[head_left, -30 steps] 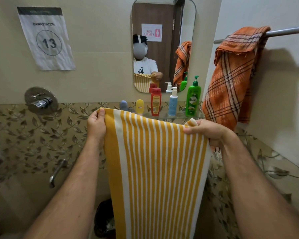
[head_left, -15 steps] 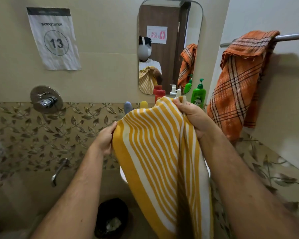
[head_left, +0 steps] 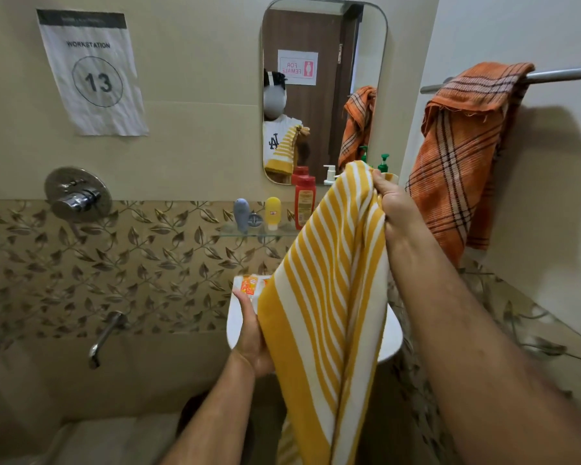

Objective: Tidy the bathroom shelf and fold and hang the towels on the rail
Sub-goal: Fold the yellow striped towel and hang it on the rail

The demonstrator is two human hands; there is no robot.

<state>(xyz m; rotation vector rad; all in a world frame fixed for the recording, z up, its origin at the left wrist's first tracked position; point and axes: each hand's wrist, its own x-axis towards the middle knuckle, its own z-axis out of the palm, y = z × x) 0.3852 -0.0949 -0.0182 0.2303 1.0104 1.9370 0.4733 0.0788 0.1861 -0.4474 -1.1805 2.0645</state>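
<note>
Bathroom tiles frame us as our right hand point(head_left: 398, 204) pinches the soft, limp yellow towel's point(head_left: 329, 280) top edge near the shelf's point(head_left: 249, 232) right end, our left hand point(head_left: 252, 340) cupping its lower fold; gripping corners suits it best.

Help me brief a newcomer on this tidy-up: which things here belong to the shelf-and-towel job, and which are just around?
Part of the job:
striped towel, gripped by right hand and left hand
orange towel
rail
glass shelf
red bottle
yellow tube
grey tube

Just around:
mirror
workstation sign
shower knob
tap
</note>
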